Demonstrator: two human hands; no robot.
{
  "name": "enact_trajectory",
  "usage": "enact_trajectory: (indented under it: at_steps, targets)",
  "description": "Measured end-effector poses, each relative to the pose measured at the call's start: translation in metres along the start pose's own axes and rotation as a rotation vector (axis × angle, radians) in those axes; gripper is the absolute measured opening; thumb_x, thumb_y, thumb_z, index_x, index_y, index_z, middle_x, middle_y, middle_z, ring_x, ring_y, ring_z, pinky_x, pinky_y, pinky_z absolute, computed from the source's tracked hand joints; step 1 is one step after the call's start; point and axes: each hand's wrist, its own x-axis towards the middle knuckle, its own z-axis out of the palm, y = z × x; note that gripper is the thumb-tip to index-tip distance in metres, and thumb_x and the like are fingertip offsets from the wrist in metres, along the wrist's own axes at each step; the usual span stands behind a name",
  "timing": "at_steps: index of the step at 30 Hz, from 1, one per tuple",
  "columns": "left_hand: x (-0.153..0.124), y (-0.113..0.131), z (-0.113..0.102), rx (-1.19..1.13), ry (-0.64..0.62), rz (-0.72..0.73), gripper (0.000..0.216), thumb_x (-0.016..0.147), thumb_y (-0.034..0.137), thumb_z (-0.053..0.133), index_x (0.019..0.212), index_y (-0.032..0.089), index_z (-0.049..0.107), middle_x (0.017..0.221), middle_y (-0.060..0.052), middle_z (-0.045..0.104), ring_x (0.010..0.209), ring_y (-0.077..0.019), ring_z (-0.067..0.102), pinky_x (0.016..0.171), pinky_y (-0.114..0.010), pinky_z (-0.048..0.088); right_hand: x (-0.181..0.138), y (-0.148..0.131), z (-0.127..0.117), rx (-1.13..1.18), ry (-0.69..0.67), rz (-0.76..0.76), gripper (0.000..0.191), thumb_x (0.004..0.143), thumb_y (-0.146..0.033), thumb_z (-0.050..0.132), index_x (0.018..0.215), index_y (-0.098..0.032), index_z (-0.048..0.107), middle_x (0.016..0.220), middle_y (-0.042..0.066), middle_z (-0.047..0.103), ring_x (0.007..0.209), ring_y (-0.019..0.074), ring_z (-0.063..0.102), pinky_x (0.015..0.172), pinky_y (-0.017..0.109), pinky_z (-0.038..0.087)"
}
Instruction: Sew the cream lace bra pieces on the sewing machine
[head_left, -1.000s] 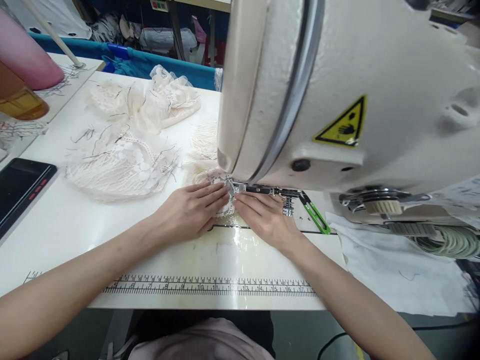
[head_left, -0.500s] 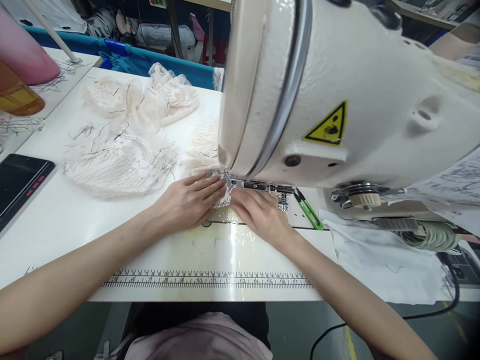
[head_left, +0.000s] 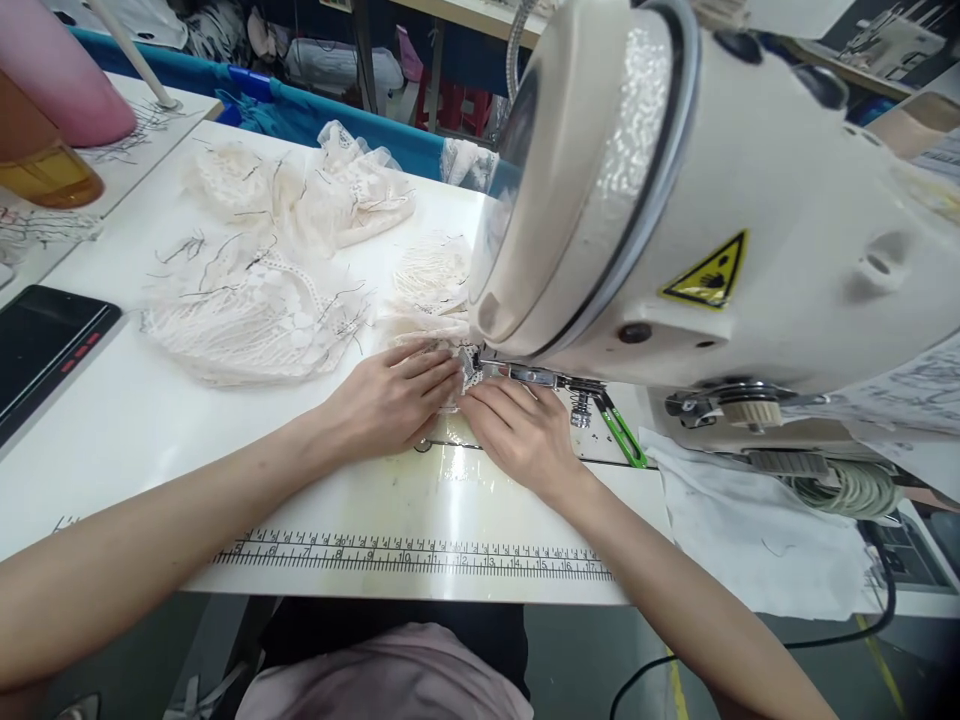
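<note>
My left hand [head_left: 386, 398] lies flat on a cream lace piece [head_left: 471, 374], its fingers stretched out close together toward the needle area. Right beside it, my right hand [head_left: 523, 428] has its fingers bent and pressed together at the lace's near edge; the fingertips are partly hidden. Both hands are under the head of a white sewing machine [head_left: 600, 200], close to its metal presser parts [head_left: 532, 376]. More of the pale lace [head_left: 431, 280] spreads behind my left fingers. Green-handled thread snips [head_left: 624, 432] lie just right of my right hand.
Two heaps of lace, a near one [head_left: 255, 320] and a far one [head_left: 300, 195], lie left on the white table, with loose dark threads. A black phone-like device [head_left: 49, 345] is at far left. A printed ruler [head_left: 420, 560] runs along the front edge; white cloth [head_left: 757, 540] hangs at right.
The view has shifted, so the machine head appears farther right and more of its front shows. Both hands stay on the lace, the right fingers slightly more bent.
</note>
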Motion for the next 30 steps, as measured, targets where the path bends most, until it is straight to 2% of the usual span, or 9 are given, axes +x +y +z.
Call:
enact_trajectory:
  at_steps: [7, 10, 13, 18, 22, 26, 30]
  targets:
    - [-0.001, 0.002, 0.003, -0.015, 0.045, 0.062, 0.033, 0.097, 0.014, 0.044, 0.120, 0.010, 0.067, 0.127, -0.011, 0.066, 0.122, -0.0223, 0.061, 0.107, -0.036, 0.050, -0.003, -0.001, -0.004, 0.050, -0.027, 0.026, 0.015, 0.090, -0.007, 0.059, 0.095, -0.019, 0.065, 0.094, -0.002, 0.074, 0.092, 0.0126, 0.065, 0.079, 0.027, 0.043]
    - [-0.002, 0.001, 0.004, -0.042, 0.007, 0.063, 0.033, 0.098, 0.014, 0.043, 0.121, 0.011, 0.067, 0.125, -0.010, 0.067, 0.120, -0.0215, 0.063, 0.107, -0.035, 0.050, -0.005, -0.001, -0.005, 0.055, -0.049, 0.041, 0.009, 0.091, -0.015, 0.061, 0.098, -0.019, 0.065, 0.093, -0.002, 0.074, 0.089, 0.0129, 0.065, 0.077, 0.028, 0.043]
    - [-0.002, 0.000, 0.005, -0.081, -0.006, 0.049, 0.033, 0.098, 0.016, 0.043, 0.119, 0.013, 0.068, 0.126, -0.009, 0.067, 0.121, -0.0208, 0.062, 0.108, -0.036, 0.050, -0.008, -0.001, -0.003, 0.039, -0.060, 0.095, 0.011, 0.093, -0.024, 0.060, 0.103, -0.021, 0.064, 0.100, -0.002, 0.074, 0.089, 0.0124, 0.064, 0.073, 0.029, 0.042]
    - [-0.002, -0.001, 0.006, -0.070, 0.034, 0.056, 0.032, 0.097, 0.017, 0.044, 0.115, 0.015, 0.070, 0.124, -0.008, 0.067, 0.119, -0.0215, 0.063, 0.106, -0.037, 0.052, -0.011, -0.001, 0.001, -0.021, -0.053, 0.106, 0.021, 0.090, -0.013, 0.059, 0.108, -0.024, 0.063, 0.106, -0.005, 0.074, 0.086, 0.0111, 0.063, 0.071, 0.029, 0.040]
    - [-0.001, 0.000, 0.004, -0.048, 0.061, 0.066, 0.033, 0.098, 0.017, 0.042, 0.115, 0.013, 0.070, 0.122, -0.009, 0.069, 0.116, -0.0219, 0.065, 0.103, -0.036, 0.054, -0.012, 0.000, 0.002, -0.032, -0.048, 0.074, 0.017, 0.089, -0.011, 0.059, 0.099, -0.024, 0.063, 0.104, -0.007, 0.074, 0.085, 0.0114, 0.063, 0.069, 0.030, 0.038]
    - [-0.001, 0.001, 0.003, -0.079, 0.024, 0.045, 0.035, 0.099, 0.015, 0.041, 0.123, 0.016, 0.066, 0.125, -0.007, 0.067, 0.123, -0.0208, 0.061, 0.108, -0.036, 0.049, -0.010, 0.001, 0.000, 0.025, -0.073, 0.061, 0.017, 0.090, -0.008, 0.057, 0.096, -0.023, 0.063, 0.095, -0.006, 0.074, 0.085, 0.0103, 0.063, 0.067, 0.029, 0.038]
    - [-0.002, 0.002, 0.004, -0.097, -0.038, 0.057, 0.039, 0.098, 0.011, 0.039, 0.131, 0.012, 0.060, 0.133, -0.010, 0.062, 0.130, -0.0219, 0.054, 0.113, -0.038, 0.045, -0.009, -0.001, -0.003, 0.055, -0.085, 0.089, 0.017, 0.090, -0.007, 0.056, 0.092, -0.021, 0.064, 0.090, -0.005, 0.073, 0.086, 0.0103, 0.064, 0.070, 0.027, 0.041]
